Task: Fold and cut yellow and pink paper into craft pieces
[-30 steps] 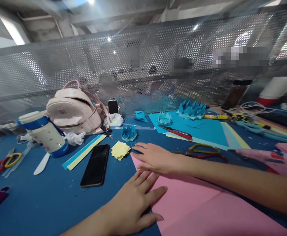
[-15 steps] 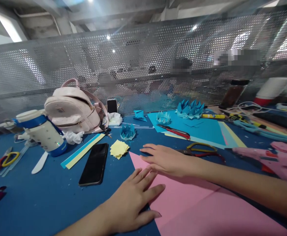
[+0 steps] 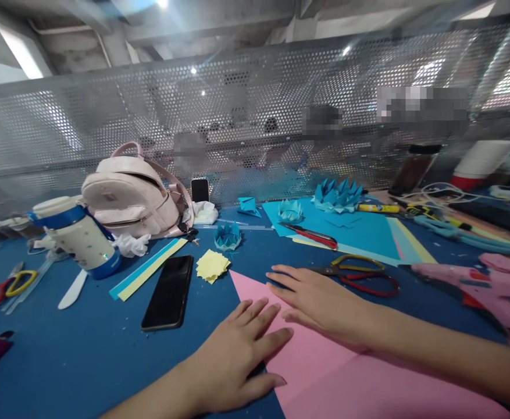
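We are pressing both palms flat, fingers spread, gripping nothing: left hand (image 3: 232, 358) on the near left edge of the pink paper (image 3: 324, 366), right hand (image 3: 320, 302) farther up. Paper is lying on the blue tabletop (image 3: 84, 355); scissors (image 3: 359, 273) just beyond.

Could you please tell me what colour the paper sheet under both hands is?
The paper sheet is pink, seen clearly in the head view, lying on the blue table.
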`<act>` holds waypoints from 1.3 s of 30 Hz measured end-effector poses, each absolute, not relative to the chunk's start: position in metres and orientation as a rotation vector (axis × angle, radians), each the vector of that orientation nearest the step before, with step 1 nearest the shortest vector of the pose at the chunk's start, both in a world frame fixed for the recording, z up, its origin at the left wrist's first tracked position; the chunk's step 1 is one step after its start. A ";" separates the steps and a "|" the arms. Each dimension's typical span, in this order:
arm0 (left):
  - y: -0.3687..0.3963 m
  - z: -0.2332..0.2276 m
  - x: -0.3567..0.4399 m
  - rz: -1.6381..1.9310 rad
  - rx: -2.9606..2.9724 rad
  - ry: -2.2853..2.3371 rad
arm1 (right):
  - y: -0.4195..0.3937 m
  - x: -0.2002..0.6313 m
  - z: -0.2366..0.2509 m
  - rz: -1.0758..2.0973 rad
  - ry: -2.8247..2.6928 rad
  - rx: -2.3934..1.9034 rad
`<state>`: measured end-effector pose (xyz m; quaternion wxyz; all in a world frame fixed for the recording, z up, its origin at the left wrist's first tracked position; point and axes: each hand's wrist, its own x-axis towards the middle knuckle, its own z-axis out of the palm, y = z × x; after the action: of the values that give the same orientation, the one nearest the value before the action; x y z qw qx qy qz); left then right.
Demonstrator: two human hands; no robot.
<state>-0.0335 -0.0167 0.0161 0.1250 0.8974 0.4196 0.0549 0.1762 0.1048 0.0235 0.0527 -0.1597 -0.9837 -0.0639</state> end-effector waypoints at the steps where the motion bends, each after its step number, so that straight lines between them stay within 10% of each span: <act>1: -0.017 0.016 -0.033 0.154 2.619 1.221 | 0.104 0.179 0.021 -0.232 -2.978 -0.490; 16: -0.021 0.010 -0.031 0.164 2.619 1.226 | 0.076 0.254 0.002 -0.711 -2.785 -0.546; 39: -0.021 0.002 -0.031 0.242 2.635 1.192 | 0.050 0.359 -0.015 -0.528 -2.812 -0.881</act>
<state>-0.0310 -0.0206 0.0021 0.1194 0.9014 0.4078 0.0829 0.3585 0.0502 -0.0153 0.0740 -0.2934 -0.9367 -0.1760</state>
